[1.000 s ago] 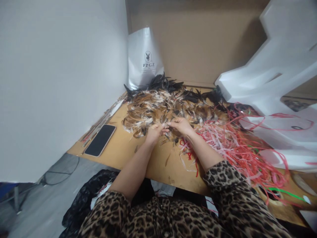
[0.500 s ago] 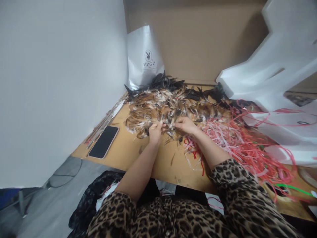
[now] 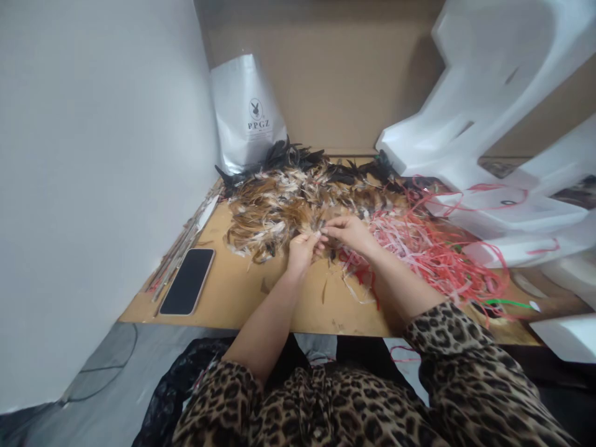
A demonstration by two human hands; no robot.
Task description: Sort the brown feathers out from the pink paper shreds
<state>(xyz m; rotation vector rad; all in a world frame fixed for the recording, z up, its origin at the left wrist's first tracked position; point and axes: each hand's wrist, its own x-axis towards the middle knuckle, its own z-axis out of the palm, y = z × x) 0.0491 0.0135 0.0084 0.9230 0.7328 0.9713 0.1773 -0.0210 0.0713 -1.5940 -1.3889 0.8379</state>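
Note:
My left hand is closed in a pinch at the front edge of the feather pile, with brown feathers fanning out above its fingertips. Close beside it, my right hand pinches with thumb and forefinger near the feathers' pale quill ends. Whatever lies between the right fingertips is too small to make out. The pile of brown, white and black feathers spreads behind both hands. A tangle of red and pink ribbon strips lies to the right, partly under my right forearm.
A phone lies on the table at the left, near several thin sticks. Behind the pile stands a silvery bag. White foam pieces rise at the right, and a black plastic bag is below the table edge.
My two hands have come closer together, nearly touching at the fingertips. The camera view has shifted to the right, so the phone and bag appear further left.

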